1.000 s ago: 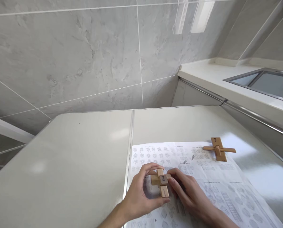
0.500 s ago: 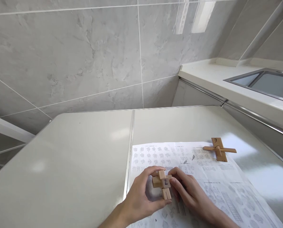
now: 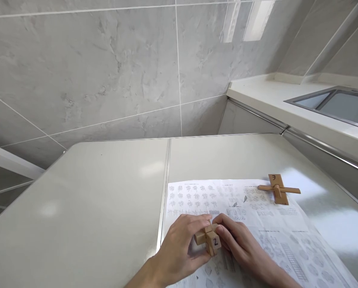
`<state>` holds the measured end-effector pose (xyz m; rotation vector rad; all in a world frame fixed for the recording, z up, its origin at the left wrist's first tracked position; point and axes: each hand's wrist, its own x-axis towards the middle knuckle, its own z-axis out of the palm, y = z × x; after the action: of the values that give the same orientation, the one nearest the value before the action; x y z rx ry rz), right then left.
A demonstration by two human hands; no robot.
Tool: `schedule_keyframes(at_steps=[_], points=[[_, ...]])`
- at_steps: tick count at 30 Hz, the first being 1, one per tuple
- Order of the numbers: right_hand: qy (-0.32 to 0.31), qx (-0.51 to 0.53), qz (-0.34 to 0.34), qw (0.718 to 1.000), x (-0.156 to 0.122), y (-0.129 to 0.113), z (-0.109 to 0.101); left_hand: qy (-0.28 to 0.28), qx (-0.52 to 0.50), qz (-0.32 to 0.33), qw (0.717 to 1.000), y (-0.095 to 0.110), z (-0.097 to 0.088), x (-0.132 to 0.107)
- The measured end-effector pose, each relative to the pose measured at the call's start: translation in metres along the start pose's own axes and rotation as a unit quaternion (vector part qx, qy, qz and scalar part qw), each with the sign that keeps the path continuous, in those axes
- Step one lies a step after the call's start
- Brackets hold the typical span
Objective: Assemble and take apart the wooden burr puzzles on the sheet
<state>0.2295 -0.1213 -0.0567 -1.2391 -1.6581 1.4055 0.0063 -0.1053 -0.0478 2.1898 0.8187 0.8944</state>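
Note:
Between my two hands is a wooden burr puzzle (image 3: pixel 208 237) of crossed light-brown bars, with a "2" marked on one end. My left hand (image 3: pixel 183 248) closes round it from the left, fingers over the top and thumb beneath. On the other side, my right hand (image 3: pixel 241 244) pinches the right end of a bar between thumb and fingers. The puzzle is held above a printed paper sheet (image 3: pixel 269 240); its far side is hidden by the fingers. Farther right, a second wooden cross-shaped puzzle (image 3: pixel 278 189) marked "3" rests on the sheet's upper edge.
A pale folding table (image 3: pixel 107 200) with a centre seam carries the sheet. Behind it stands a grey tiled wall (image 3: pixel 107 72). On the right, a white counter (image 3: pixel 263 88) with an inset sink (image 3: pixel 343 104) rises above the table, with a metal rail (image 3: pixel 325 146) below.
The burr puzzle has tilted, so its "2" end now faces lower and more to the right. My left fingers have come down farther over its top.

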Motion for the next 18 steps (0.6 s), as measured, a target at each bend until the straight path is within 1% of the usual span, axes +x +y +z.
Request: schedule_keyframes(at_steps=[5,8,11,14,16,18], points=[[-0.011,0.003,-0.001,1.0,0.0,-0.003,0.0,0.012,0.087,0.108,0.99,0.002,-0.006,0.008],[-0.013,0.003,-0.006,1.0,-0.001,-0.004,0.0,0.014,0.139,0.149,0.979,0.004,-0.01,0.011],[-0.02,0.027,-0.003,0.999,-0.003,-0.005,0.001,0.017,0.181,0.183,0.966,0.005,-0.014,0.012],[-0.015,0.079,0.013,0.997,-0.003,-0.006,0.004,0.006,0.195,0.187,0.963,0.004,-0.016,0.012],[-0.003,0.129,0.026,0.991,-0.001,-0.005,0.005,-0.001,0.186,0.166,0.968,0.001,-0.017,0.011],[0.01,0.195,0.047,0.98,0.003,-0.003,0.004,0.0,0.168,0.138,0.976,-0.004,-0.018,0.009]])
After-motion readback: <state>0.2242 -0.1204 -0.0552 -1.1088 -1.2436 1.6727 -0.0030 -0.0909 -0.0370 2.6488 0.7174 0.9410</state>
